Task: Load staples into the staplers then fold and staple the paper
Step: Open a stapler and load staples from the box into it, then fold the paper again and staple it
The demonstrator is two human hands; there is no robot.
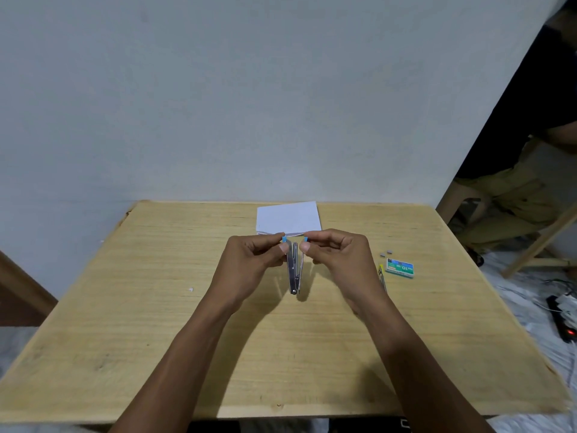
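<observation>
A small metal stapler with blue tips (pixel 294 270) is held above the middle of the wooden table (pixel 156 323), spread apart in a narrow V with its hinge toward me. My left hand (pixel 253 260) pinches its left arm near the blue tip. My right hand (pixel 335 257) pinches the right arm the same way. White paper (pixel 288 217), folded, lies just beyond the hands near the far edge. To the right lie a green staple box (pixel 400 268), a second stapler with a yellow tip (pixel 382 275) and two small staple strips (pixel 386 253).
A tiny white scrap (pixel 190 289) lies on the left part of the table. A seated person's legs (pixel 515 195) and a wooden chair frame (pixel 537 245) are at the right. Cables and a power strip (pixel 562 314) lie on the floor beside the table.
</observation>
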